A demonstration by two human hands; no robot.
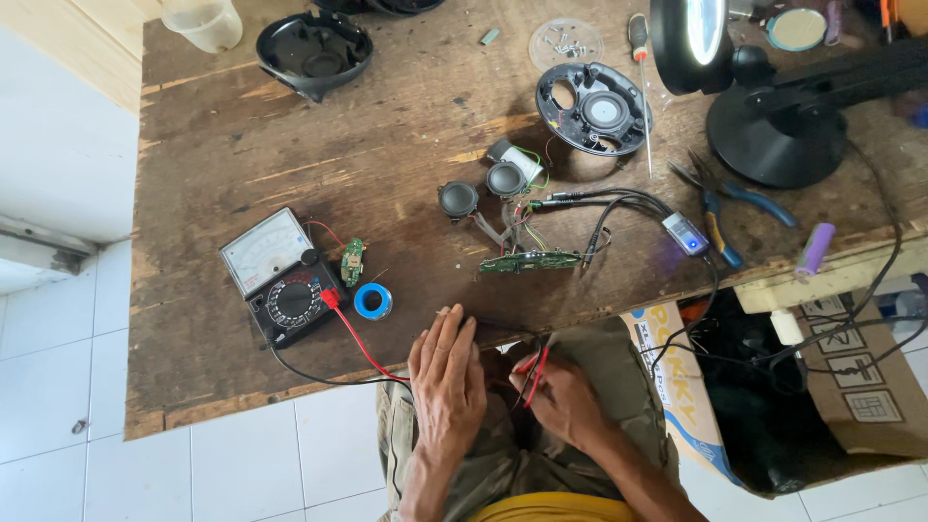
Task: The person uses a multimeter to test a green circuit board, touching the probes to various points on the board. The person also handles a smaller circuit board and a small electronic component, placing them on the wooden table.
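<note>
- Plastic cup (205, 21): top cut off by the upper frame edge.
- Magnifier lamp (691, 39): head partly out of frame.
- Probe tips under the right hand (561, 396): contact point hidden.
- Circuit board (530, 261): components too small to tell.
- Worktop (222, 145): far edge out of view.

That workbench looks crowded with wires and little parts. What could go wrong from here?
The purple battery cell lies near the table edge and might roll off. The red lead trails off the meter to the right hand; a tug could drag the meter. Black cables cross the circuit board and could snag.
</note>
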